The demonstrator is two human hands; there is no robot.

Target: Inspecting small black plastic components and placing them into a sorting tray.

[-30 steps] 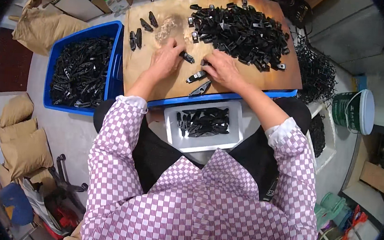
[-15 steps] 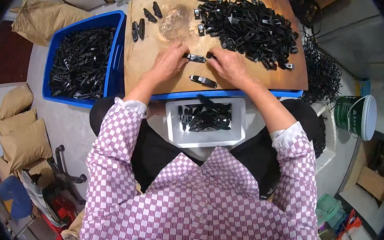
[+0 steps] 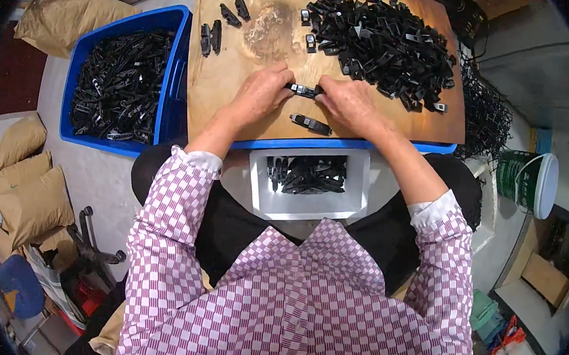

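A slim black plastic part with a silvery-grey top (image 3: 304, 90) bridges the fingertips of both my hands over the wooden board. My left hand (image 3: 264, 93) is closed on its left end. The fingers of my right hand (image 3: 350, 104) pinch the right end, where a small black piece meets it, mostly hidden by the fingertips. Just below, nearer to me, a similar black part (image 3: 311, 124) lies on the board. Several loose black parts (image 3: 230, 15) lie at the far left, and a big pile of short black pieces (image 3: 386, 47) covers the far right.
A blue tub (image 3: 176, 78) full of black parts stands left of the wooden board (image 3: 210, 95). Before me, between my legs, a white box (image 3: 305, 209) holds more black parts. A tangle of black strips (image 3: 485, 121) and a green bucket (image 3: 522, 180) are at the right.
The small piece in my right fingers has come up against the long part in my left hand; a gap showed between them before. A dark part above the white box no longer shows.
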